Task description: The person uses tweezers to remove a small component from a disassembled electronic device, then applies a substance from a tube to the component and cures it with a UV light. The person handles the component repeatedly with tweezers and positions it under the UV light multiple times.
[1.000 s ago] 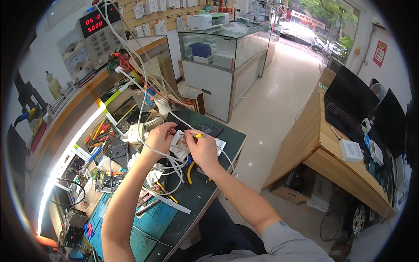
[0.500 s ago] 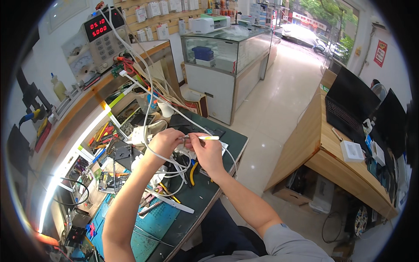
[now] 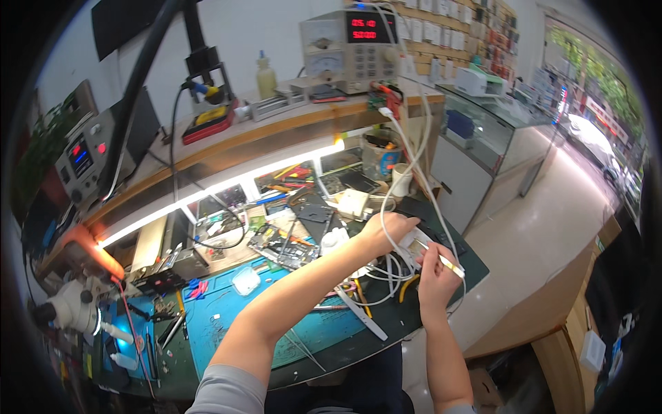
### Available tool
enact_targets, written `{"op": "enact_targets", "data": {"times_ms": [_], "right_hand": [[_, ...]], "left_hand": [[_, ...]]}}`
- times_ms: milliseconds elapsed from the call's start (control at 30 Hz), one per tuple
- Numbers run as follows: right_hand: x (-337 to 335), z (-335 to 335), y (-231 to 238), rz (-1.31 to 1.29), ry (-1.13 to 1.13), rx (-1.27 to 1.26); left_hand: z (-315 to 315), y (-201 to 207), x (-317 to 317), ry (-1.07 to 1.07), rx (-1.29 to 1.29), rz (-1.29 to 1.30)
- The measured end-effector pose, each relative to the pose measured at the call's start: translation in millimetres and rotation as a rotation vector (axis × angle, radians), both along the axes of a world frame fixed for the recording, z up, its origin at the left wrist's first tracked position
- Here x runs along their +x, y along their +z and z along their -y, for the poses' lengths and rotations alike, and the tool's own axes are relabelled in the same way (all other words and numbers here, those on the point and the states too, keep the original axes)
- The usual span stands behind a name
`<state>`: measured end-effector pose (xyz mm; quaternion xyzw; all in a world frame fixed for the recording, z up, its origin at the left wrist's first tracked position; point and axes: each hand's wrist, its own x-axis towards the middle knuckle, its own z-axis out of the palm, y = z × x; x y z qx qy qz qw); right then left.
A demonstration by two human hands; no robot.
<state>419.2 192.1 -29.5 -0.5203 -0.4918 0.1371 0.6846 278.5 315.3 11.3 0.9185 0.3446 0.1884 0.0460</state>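
My right hand (image 3: 438, 279) is closed around a slim white pen-shaped tool (image 3: 452, 268), whose thin tip points up and left toward my other hand. Over the right part of the bench, my left hand (image 3: 390, 233) has its fingers bent together; whatever they pinch is hidden or too small to make out. A loose white cable (image 3: 425, 181) hangs from the shelf and runs down past my left wrist. More white cable lies coiled beneath both hands. Close below them sits a tool with a curved yellow handle (image 3: 407, 290).
A blue work mat (image 3: 221, 293) bears a small clear dish (image 3: 245, 281) and tweezers (image 3: 303, 348). Opened device parts (image 3: 279, 245) crowd the bench behind. The power supply (image 3: 350, 52) stands on the shelf, a microscope (image 3: 76, 307) at the left and a glass counter (image 3: 483, 131) beyond.
The view has swung to the left, bringing the microscope and more of the bench in. My hands, close together before, are now a little apart, and the tool stays in my right hand.
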Motion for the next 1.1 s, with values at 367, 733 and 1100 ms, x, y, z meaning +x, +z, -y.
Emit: {"op": "enact_targets", "data": {"times_ms": [367, 733, 1100], "right_hand": [[0, 68, 40, 0.205, 0.015, 0.351], [-40, 110, 34, 0.3, 0.275, 0.357], [-71, 116, 28, 0.454, 0.39, 0.293]], "left_hand": [[69, 35, -104, 0.251, 0.424, 0.127], [310, 9, -256, 0.307, 0.3, 0.1], [446, 3, -375, 1.057, 0.491, 0.313]]}}
